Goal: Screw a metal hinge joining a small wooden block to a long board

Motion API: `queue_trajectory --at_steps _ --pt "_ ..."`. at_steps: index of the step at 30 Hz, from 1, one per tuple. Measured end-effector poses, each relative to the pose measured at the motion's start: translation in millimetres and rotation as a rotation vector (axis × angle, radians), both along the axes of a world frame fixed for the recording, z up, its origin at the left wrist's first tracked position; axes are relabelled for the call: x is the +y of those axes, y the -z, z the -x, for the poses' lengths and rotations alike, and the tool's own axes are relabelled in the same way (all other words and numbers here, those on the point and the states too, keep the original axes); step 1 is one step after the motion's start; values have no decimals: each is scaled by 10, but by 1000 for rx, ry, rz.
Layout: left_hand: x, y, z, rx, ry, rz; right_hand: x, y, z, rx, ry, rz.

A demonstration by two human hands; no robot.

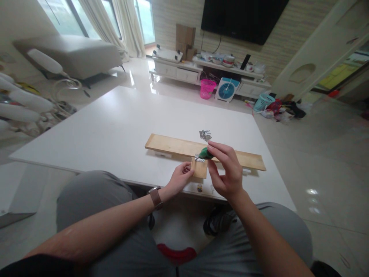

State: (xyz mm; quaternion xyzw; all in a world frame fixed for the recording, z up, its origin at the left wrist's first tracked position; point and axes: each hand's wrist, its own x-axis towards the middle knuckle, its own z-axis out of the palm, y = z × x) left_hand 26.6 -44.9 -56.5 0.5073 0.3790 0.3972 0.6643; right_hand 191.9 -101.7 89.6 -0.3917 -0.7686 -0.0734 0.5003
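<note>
My right hand (pixel 226 165) grips a green-handled screwdriver (pixel 206 153), its tip at a metal hinge (pixel 199 158) on the small wooden block (pixel 198 169). With fingers curled at the block's left edge, my left hand (pixel 183 174) holds it. The block lies against the front edge of a long wooden board (pixel 173 145), which rests raised on white supports. Behind the board is a little pile of loose metal hinges (pixel 205 135) and what look like screws. The screwdriver's far end is partly hidden by my fingers.
All this is on a white table (pixel 115 127) whose front edge is by my knees. A small yellow-and-dark figure (pixel 199 188) is near that edge. Across the floor are a pink basket (pixel 206 89), a blue fan (pixel 227 90) and a low cabinet (pixel 187 75).
</note>
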Motion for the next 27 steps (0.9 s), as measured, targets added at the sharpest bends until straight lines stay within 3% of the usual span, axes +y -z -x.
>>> queue_trajectory --at_steps 27 --pt "6 37 8 11 -4 -10 8 11 3 5 68 -28"
